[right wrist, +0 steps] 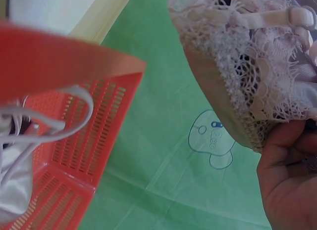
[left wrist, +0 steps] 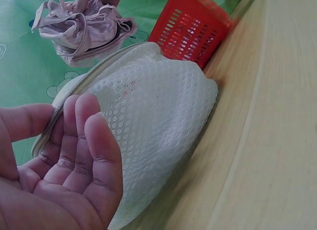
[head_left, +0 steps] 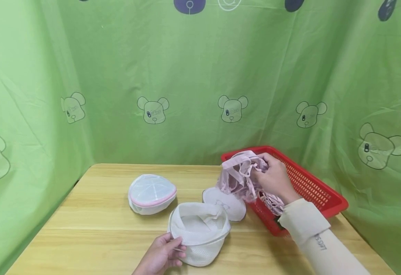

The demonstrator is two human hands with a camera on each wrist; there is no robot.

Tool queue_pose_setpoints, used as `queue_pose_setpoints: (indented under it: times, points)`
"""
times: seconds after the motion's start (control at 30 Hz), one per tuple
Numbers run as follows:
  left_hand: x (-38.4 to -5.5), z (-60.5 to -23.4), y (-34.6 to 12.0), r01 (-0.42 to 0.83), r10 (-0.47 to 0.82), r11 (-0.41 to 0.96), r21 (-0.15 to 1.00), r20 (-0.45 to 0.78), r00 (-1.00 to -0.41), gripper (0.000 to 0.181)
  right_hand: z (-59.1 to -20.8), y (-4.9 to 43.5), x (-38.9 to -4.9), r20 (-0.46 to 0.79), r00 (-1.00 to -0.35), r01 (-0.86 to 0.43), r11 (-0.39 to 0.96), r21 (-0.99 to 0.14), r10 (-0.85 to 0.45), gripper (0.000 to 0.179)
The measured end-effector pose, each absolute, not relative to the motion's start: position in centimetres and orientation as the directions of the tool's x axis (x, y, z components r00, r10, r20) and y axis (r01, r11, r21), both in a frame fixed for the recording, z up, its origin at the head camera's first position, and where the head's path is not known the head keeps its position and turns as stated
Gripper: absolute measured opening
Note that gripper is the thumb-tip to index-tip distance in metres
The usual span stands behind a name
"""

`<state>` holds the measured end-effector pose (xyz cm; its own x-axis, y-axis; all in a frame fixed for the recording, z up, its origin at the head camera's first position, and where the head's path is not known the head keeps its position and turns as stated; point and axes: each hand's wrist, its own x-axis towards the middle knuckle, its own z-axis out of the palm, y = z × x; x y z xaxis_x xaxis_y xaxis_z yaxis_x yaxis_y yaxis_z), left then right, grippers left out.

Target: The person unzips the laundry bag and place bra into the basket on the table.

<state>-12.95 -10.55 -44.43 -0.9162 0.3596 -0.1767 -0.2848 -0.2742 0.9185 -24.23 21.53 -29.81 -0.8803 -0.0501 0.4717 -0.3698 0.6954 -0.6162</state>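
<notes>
A white mesh laundry bag (head_left: 203, 255) stands on the table with its mouth open. My left hand (head_left: 162, 254) pinches its zippered rim between thumb and fingers, as the left wrist view shows up close on the mesh (left wrist: 163, 106). Farther right, my right hand (head_left: 276, 178) grips a pale pink lace bra (head_left: 236, 179), held up in the air at the left end of the red basket (head_left: 310, 183). Lace trim and a strap of the bra (right wrist: 237, 62) fill the top right of the right wrist view.
More light-coloured strappy garments (head_left: 271, 202) lie inside the basket. Behind the open bag rests a flat white rounded piece (head_left: 232, 208) with a printed drawing. A second white mesh bag (head_left: 152, 191) with pink trim sits at left. Green curtain (head_left: 193, 76) surrounds the wooden table (head_left: 93, 229).
</notes>
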Motion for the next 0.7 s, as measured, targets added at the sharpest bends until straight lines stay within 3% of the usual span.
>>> queue_pose_setpoints:
  times: [0.7]
  points:
    - [-12.9,-44.6,-10.4,-0.295,0.366,-0.264,0.918,-0.188,-0.912,0.015,-29.3,26.0,-23.9,0.397,-0.916,-0.262,0.673,-0.691,0.051,0.04]
